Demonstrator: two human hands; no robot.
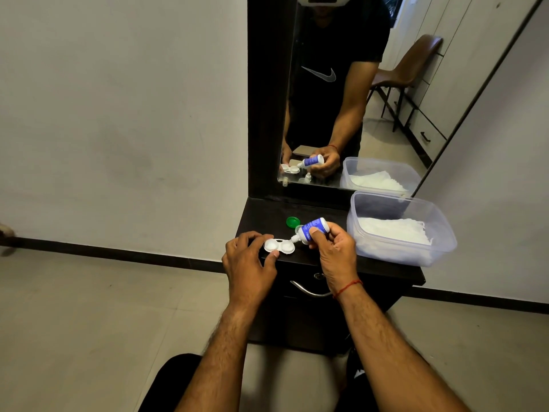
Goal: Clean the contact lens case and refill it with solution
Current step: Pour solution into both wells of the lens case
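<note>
Tipping a small white-and-blue plastic solution bottle (312,230) nozzle-down, the right hand (334,251) is clamped round its body, thumb on the label, just right of frame centre. Nozzle tip sits right at the right-side well of the white twin-well plastic lens case (279,246); touching or just above, can't tell. Case lies at the front-left of the dark bench (386,267), long axis running left-right across the frame, both wells open, no caps on. Left hand (249,260) pinches the case's left end w/ thumb below and fingertips on top, steadying it. Bottle axis slants from upper right down to lower left, so the right hand is the nearer one to the well being filled; the left well is next, prob. a short shift leftwards. Round green plastic cap (293,222) rests just behind the bottle. Clear plastic tub w/ white tissue (445,233) stands near on the right. Bench's left edge is close to the left hand; little room that side.
</note>
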